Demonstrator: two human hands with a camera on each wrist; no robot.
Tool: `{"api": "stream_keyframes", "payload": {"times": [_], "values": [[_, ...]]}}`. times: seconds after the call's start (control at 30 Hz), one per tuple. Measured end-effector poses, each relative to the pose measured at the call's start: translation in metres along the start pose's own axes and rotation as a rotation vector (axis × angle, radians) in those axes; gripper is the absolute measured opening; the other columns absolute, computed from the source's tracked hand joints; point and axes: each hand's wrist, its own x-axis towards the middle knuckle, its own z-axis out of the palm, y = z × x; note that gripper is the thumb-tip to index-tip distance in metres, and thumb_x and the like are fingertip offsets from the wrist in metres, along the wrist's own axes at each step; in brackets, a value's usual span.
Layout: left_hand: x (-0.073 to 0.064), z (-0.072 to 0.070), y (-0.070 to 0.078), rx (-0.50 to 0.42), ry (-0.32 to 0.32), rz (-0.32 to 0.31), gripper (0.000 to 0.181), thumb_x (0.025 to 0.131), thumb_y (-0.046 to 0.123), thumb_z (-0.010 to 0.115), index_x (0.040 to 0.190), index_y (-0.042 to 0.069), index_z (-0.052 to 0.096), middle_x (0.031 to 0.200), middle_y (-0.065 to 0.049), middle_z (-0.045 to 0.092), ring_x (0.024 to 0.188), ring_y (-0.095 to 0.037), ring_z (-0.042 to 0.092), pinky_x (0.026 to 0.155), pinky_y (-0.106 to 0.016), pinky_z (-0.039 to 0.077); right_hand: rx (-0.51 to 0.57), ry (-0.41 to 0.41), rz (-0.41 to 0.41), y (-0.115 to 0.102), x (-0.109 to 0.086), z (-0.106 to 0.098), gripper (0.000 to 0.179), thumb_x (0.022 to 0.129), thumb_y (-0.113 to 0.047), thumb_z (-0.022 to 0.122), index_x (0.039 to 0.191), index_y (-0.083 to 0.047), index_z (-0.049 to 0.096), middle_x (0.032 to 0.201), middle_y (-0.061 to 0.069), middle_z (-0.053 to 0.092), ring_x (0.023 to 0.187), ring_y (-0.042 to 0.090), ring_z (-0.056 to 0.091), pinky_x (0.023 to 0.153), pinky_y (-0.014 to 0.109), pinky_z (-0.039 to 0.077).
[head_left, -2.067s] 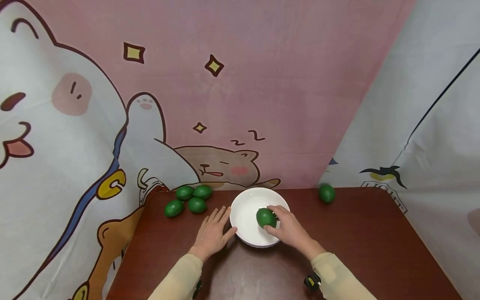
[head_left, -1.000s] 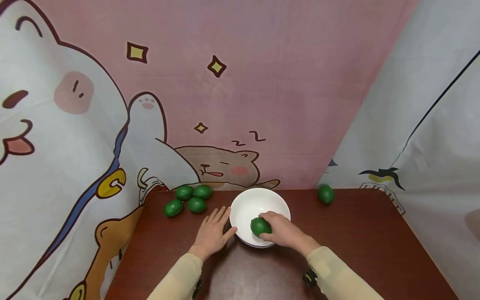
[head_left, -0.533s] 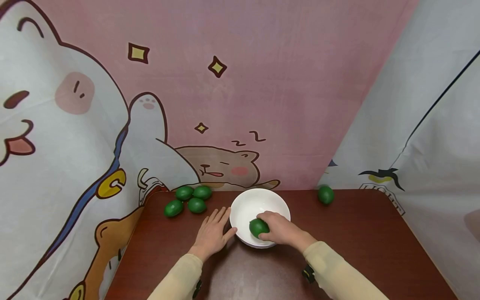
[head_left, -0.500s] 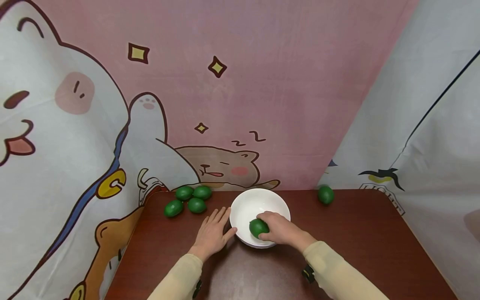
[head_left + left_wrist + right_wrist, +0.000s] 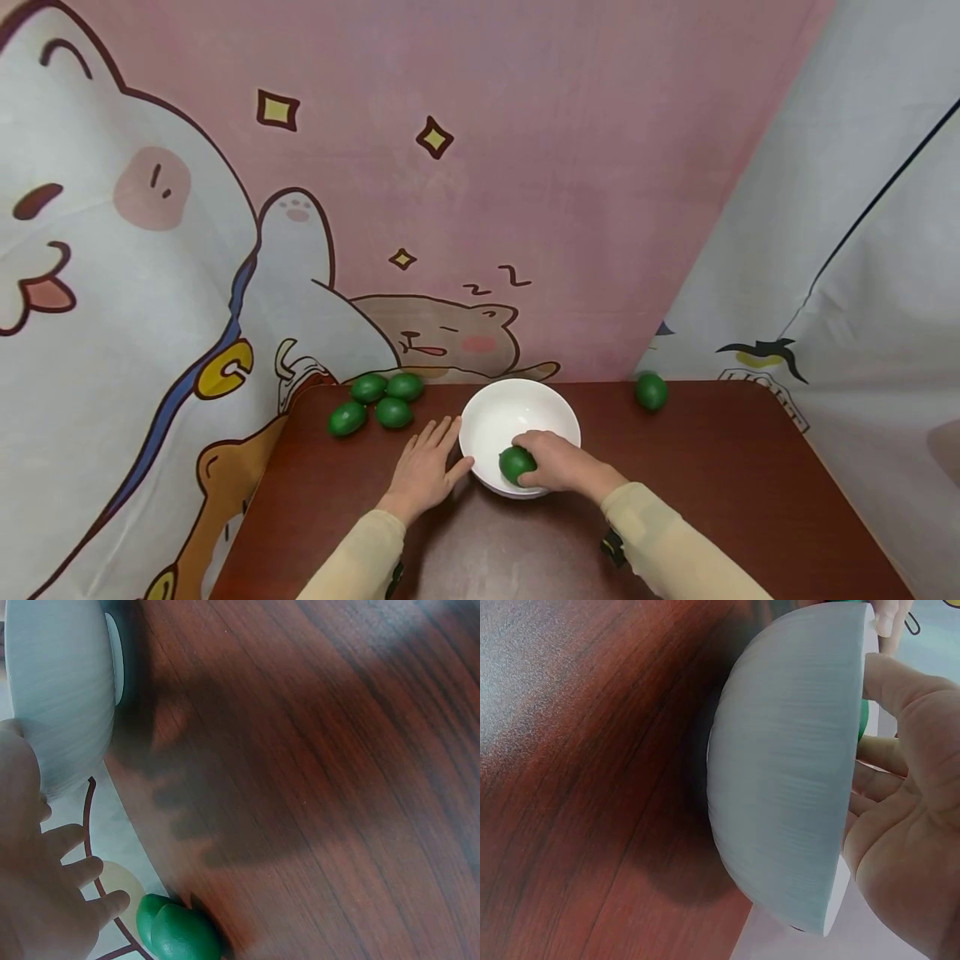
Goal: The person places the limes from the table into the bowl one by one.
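Two hands work at a white bowl (image 5: 520, 408) on a dark brown wooden table (image 5: 712, 492), seen from a head cam w/ two wrist cams. Our right hand (image 5: 558, 460) curls its fingers round one green lime-like fruit (image 5: 515, 463) and holds it low inside the bowl, near the front wall; we can't tell if the fruit touches the bottom yet. Our left hand (image 5: 424, 468) lies flat w/ straight fingers on the table, thumb against the bowl's left side, steadying it. Four more green fruits (image 5: 377, 402) sit in a cluster at the back left of the table, well apart from the bowl, & a single green fruit (image 5: 651, 391) sits at the back right edge. Behind the table hangs a pink cartoon backdrop (image 5: 480, 183) w/ a bear and a sleeping cat. Progress, as we judge it: the bowl holds only the fruit in hand, not yet let go, so approx one of six is nearly in; five are left on the table
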Motion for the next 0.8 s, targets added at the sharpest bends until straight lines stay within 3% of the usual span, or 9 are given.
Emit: {"api": "stream_keyframes", "payload": {"times": [0.2,0.8], "values": [[0.000,0.001,-0.001,0.003,0.006,0.008,0.073,0.103,0.055,0.053,0.161,0.013,0.037,0.161,-0.015,0.042,0.150,-0.041,0.036,0.117,-0.063,0.032,-0.007,0.005,-0.025,0.000,0.000,0.003,0.043,0.082,-0.016,0.083,0.118,0.000,0.068,0.109,0.007,0.070,0.093,0.018,0.062,0.083,0.034,0.052],[0.000,0.002,-0.002,0.000,0.005,0.006,0.073,0.103,0.055,0.053,0.161,0.013,0.037,0.161,-0.015,0.043,0.150,-0.041,0.036,0.117,-0.063,0.033,0.009,-0.022,0.013,0.002,0.002,0.012,0.045,0.083,-0.015,0.082,0.122,0.000,0.067,0.111,0.008,0.069,0.094,0.019,0.061,0.085,0.036,0.052]]}}
